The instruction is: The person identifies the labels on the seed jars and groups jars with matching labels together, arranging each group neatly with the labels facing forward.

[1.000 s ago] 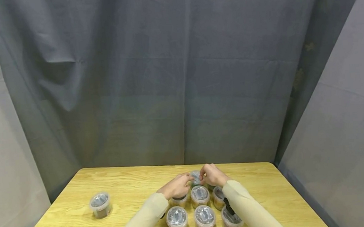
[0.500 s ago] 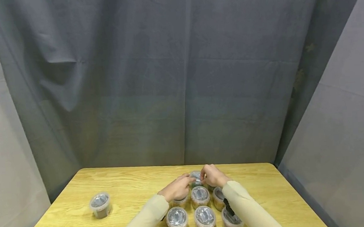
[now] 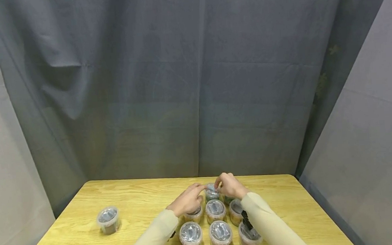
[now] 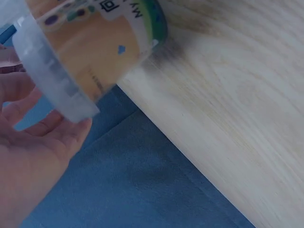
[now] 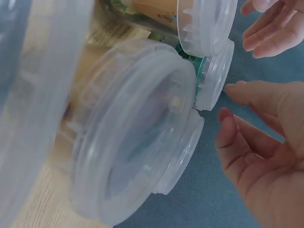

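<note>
In the head view, a clear-lidded plastic tub point(image 3: 212, 192) stands at the back of a cluster of similar tubs. My left hand point(image 3: 186, 201) reaches over from the left with its index finger extended to the lid's left edge. My right hand point(image 3: 231, 186) is at the lid's right side, its fingers bent down. In the right wrist view, a fingertip of the right hand point(image 5: 266, 137) meets the rim of a green tub's lid point(image 5: 214, 80), thumb apart from it. The left wrist view shows a beige-filled tub point(image 4: 95, 45) beside the left hand point(image 4: 33, 147).
Nearer tubs stand in rows, including a middle one point(image 3: 216, 210) and front ones point(image 3: 221, 235) point(image 3: 190, 237). A lone tub point(image 3: 108, 219) sits far left on the wooden table point(image 3: 143, 193). A dark grey curtain point(image 3: 147, 103) hangs behind the table.
Both hands have lifted slightly toward the back. The left index finger has drawn back from over the back lid to its edge. The tubs stay about where they were.
</note>
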`<act>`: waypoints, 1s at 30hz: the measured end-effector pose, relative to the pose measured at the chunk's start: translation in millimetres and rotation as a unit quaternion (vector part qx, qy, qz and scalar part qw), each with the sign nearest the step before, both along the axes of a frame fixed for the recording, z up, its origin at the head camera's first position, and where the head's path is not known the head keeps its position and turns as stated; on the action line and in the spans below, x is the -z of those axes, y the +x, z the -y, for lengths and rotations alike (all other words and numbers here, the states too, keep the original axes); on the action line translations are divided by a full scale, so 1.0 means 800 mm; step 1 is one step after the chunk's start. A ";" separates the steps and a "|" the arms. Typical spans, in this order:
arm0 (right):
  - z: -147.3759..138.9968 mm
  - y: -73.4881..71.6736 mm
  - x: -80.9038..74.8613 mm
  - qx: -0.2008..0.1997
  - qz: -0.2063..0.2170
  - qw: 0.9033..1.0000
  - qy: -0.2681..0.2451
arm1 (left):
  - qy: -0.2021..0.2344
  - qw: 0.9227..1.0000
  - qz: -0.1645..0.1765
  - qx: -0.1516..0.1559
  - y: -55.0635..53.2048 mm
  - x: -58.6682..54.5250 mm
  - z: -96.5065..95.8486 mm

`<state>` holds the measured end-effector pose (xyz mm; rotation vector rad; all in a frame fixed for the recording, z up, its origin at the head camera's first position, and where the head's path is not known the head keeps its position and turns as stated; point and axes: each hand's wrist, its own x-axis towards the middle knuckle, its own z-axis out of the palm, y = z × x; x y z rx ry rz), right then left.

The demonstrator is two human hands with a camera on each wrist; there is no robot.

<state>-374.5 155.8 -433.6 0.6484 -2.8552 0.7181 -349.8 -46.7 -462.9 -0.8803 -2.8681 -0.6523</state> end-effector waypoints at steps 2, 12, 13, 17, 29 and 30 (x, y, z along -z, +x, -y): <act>0.000 0.000 -0.001 0.007 0.001 1.000 -0.009 | 0.012 1.000 -0.014 0.006 0.000 -0.001 0.005; 0.010 0.016 -0.008 -0.022 -0.019 0.999 -0.032 | 0.061 0.998 -0.027 -0.007 0.023 -0.008 0.036; 0.013 0.019 -0.009 -0.026 -0.020 0.999 -0.033 | 0.067 0.997 -0.028 -0.010 0.026 -0.010 0.039; 0.026 0.027 -0.011 -0.047 -0.025 0.998 -0.036 | 0.089 0.995 -0.027 -0.021 0.033 -0.017 0.051; 0.085 0.053 -0.012 -0.095 -0.033 0.995 -0.007 | 0.090 0.992 -0.034 -0.078 0.059 -0.017 0.095; 0.090 0.055 -0.013 -0.100 -0.033 0.994 -0.007 | 0.091 0.992 -0.033 -0.085 0.061 -0.019 0.099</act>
